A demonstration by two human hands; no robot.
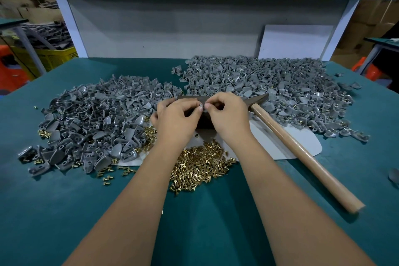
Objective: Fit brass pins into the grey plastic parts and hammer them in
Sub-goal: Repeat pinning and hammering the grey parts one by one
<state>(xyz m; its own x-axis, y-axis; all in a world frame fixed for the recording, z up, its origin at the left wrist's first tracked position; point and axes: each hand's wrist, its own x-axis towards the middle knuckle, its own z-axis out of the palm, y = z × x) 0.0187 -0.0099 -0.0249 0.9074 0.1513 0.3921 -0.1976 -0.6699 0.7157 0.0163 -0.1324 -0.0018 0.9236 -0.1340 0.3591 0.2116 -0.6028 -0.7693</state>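
Brass pins (pixel 200 163) heaped (grey parts (pixel 95 119) beside)

Both forearms (pixel 138 201) are bare; the hands (pixel 179 119) wear no gloves or rings.

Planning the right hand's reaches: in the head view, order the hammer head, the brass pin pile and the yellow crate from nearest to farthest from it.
From the right hand:
1. Hammer head, just right of it, beside the knuckles.
2. Brass pin pile, below it, between the forearms.
3. Yellow crate, far left, off the table.
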